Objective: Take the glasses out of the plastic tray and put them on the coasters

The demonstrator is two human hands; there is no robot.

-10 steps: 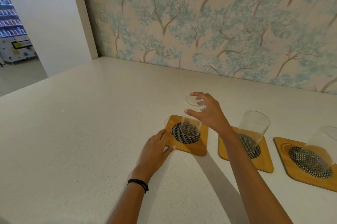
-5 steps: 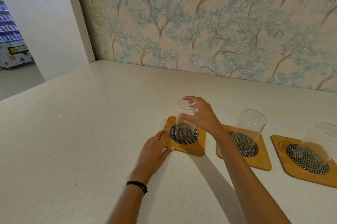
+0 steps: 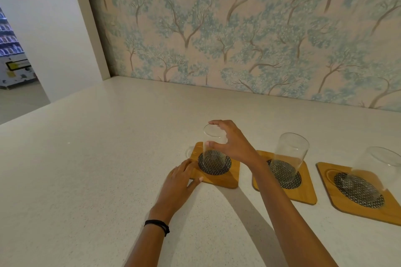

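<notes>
Resting flat on the white counter, the left hand lay open with its fingers spread, the fingertips touching the near left corner of the nearest wooden coaster; it gripped nothing. A black band circled that wrist. Just beyond, the right hand reached over from the right and grasped a clear glass near its rim, thumb on the near side and fingers curled over the far side. That glass stood upright on the dark mesh disc in the middle of the same coaster.

To the right, a second coaster carried a second glass, upright on its mesh disc and untouched by either hand. Further right, near the frame edge, a third coaster held a third glass, partly cut off by the edge of the view. The three coasters sat in a row, close beside one another but apart.

Behind them the counter ran back to a wall papered with blue-green trees. At the far left an opening showed a white machine, too blurred to identify.
</notes>
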